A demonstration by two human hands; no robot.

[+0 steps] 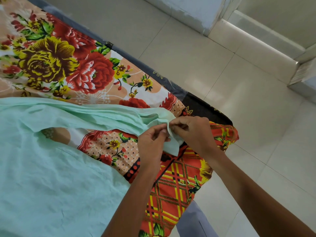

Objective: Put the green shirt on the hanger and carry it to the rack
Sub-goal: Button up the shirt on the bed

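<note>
Both hands are working the same little bit of fabric right now. My left hand has its fingers curled in, pinching the end of the green shirt, and my right hand is pinching the same piece from the other side, thumb and fingertips pressed on a small fold that sticks up between them. They're practically touching each other, right near the edge of the bed.

That pinched end looks like a cuff or collar tip, can't say which. It's a slightly stiffer, double-layered flap, a bit paler than everything else. From there a long bunched band of pleated folds runs off to the left, and the big flat body of the shirt sprawls across the lower left, well away from my hands. The fabric is thin, pale mint, matte and pretty crumpled, with soft wrinkles all over.

Underneath is a floral bedsheet, peach ground with big red and yellow roses, dotted patches, and a red and yellow plaid border that hangs over the corner. A dark patterned mattress edge peeks out beside it. Past the bed it's glossy pale floor tiles.
</note>
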